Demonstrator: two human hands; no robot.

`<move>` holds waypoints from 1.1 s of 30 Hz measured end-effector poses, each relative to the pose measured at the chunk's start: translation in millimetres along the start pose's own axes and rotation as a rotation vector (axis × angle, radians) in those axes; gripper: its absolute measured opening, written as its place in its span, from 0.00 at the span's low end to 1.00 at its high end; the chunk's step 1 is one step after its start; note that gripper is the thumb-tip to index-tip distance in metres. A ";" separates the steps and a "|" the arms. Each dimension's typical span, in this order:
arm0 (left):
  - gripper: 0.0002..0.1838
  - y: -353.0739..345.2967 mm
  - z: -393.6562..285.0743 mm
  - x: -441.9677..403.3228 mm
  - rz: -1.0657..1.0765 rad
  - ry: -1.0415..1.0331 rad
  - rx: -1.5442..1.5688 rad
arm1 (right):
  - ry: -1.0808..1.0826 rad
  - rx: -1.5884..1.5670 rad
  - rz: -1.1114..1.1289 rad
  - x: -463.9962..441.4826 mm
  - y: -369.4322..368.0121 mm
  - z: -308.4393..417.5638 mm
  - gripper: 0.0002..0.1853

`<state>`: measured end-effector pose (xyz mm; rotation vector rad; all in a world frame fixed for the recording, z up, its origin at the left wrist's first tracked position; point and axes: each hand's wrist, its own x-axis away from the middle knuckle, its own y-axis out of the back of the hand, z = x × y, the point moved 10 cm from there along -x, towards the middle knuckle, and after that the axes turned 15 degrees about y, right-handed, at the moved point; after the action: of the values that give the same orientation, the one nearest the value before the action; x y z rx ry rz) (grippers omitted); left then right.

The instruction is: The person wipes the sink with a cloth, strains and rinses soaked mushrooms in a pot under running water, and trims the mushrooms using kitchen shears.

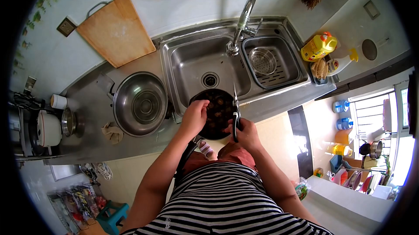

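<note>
A dark round pan (192, 99) with small brown pieces in dark liquid sits at the front edge of the sink. Over its left side is my left hand (195, 115), fingers curled together; anything pinched in them is too small to make out. At the pan's right side, my right hand (245, 134) grips a pair of scissors (236, 106) by the black handles. Their metal blades point up toward the faucet. I cannot see the pan's near edge fully, since my hands and arms cover part of it.
The double-bowl steel sink (187, 60) has a faucet (245, 15) and a drain basket (286, 71) holding a round strainer (262, 60). Left are a large steel basin (123, 104), a cloth (112, 133) and a leaning cutting board (115, 30). A yellow detergent bottle (318, 47) stands right.
</note>
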<state>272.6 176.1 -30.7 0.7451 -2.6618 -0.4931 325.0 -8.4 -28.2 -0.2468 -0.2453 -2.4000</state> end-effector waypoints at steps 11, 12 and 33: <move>0.15 -62.4 21.3 16.1 0.227 -0.048 -1.135 | 0.096 0.112 -0.084 20.4 32.5 0.7 0.10; 0.15 -65.4 21.3 13.0 0.228 -0.053 -1.137 | 0.099 0.123 -0.087 20.6 34.4 1.7 0.10; 0.13 -36.6 -3.9 0.8 0.338 0.001 0.033 | 0.023 0.129 0.001 22.0 24.6 -4.0 0.11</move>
<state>289.3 145.3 -42.1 0.2914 -2.7225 -0.3583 324.8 -41.4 -24.0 -0.1597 -0.3872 -2.3738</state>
